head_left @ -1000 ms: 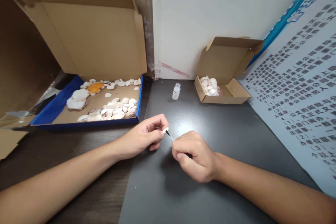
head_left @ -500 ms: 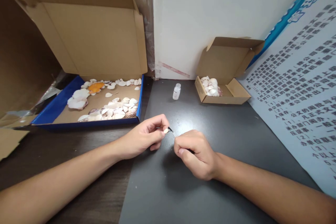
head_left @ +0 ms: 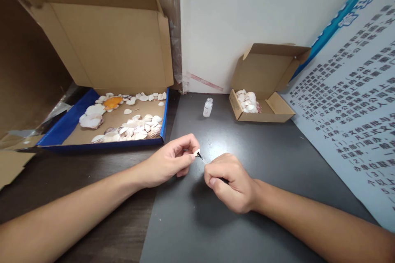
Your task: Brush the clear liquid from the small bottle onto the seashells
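Observation:
My left hand [head_left: 173,158] pinches a small white shell [head_left: 196,153] between thumb and fingertips, above the grey mat. Closed in a fist, my right hand [head_left: 230,181] holds a thin brush [head_left: 202,158] with a dark tip and a light metallic shaft. The dark tip touches the shell; most of the handle is hidden inside the fist. Behind the hands, a small open glass bottle [head_left: 207,107] with whitish contents stands upright on the mat.
At the left, an open blue-edged box [head_left: 101,146] holds many shells, one of them orange. A smaller open cardboard box [head_left: 265,116] with white shells is at the back right. A printed sheet [head_left: 348,111] slants along the right side, and a white panel [head_left: 247,8] stands behind.
The brush tip has shifted slightly on the shell, and my right hand has moved a little down. More of the shell's pale edge shows. The boxes and bottle have not moved.

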A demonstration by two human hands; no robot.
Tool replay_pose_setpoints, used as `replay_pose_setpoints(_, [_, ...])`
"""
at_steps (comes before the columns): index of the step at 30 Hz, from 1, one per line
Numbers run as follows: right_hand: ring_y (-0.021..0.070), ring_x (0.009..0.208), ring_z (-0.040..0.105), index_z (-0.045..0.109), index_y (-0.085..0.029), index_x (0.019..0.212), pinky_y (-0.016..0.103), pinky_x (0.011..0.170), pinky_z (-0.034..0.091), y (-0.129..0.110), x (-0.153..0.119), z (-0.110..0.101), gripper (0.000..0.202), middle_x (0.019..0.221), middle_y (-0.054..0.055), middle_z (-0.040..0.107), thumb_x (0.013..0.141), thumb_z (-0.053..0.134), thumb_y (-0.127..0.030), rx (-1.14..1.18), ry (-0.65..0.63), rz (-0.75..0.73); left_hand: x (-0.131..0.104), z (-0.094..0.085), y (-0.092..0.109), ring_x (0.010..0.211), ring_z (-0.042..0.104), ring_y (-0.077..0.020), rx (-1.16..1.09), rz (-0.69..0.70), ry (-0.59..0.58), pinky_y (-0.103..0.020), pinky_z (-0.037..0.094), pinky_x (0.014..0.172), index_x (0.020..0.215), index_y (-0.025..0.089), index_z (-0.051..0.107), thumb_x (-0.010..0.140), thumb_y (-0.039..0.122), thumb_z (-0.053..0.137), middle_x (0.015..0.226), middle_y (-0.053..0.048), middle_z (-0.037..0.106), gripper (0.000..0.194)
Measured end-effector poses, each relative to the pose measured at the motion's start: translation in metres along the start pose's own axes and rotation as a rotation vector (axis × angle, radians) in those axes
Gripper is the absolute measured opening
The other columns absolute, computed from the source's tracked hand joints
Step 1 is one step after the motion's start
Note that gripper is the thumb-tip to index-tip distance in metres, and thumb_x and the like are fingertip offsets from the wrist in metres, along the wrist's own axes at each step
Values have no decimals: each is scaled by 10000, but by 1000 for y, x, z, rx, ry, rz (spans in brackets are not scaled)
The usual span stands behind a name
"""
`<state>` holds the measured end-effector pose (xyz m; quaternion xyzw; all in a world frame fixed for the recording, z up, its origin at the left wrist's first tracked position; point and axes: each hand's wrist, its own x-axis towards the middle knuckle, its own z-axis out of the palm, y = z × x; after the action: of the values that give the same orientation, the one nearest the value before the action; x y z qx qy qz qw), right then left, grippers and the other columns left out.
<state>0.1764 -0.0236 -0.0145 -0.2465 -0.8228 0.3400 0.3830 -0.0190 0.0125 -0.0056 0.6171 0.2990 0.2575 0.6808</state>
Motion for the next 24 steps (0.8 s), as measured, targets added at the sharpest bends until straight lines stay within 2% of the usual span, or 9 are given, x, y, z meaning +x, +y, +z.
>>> replay_pose_setpoints(12, [73,426,270,344,-213,598,225,455,245,1,-1,0,172,492,-69,302,738,398,-128,27,4,3,0,0,0,491,374,-55,11,-2,-1,-189,283,474,829,204,412,922,290,534,621,93,375,175])
replay_pose_setpoints(21, [75,435,292,344,-214,623,221,464,261,-1,0,-1,190,508,-65,320,787,385,-127,-22,86,62,0,-1,-1,492,382,-51,-17,-11,-6,-187,285,469,824,202,425,906,278,542,659,79,392,162])
replay_pose_setpoints(24, [81,431,282,339,-218,617,229,462,261,0,0,0,171,501,-65,319,761,392,-141,-36,23,-3,1,1,0,483,379,-59,-54,-31,6,-186,293,466,813,203,429,890,261,549,619,82,388,154])
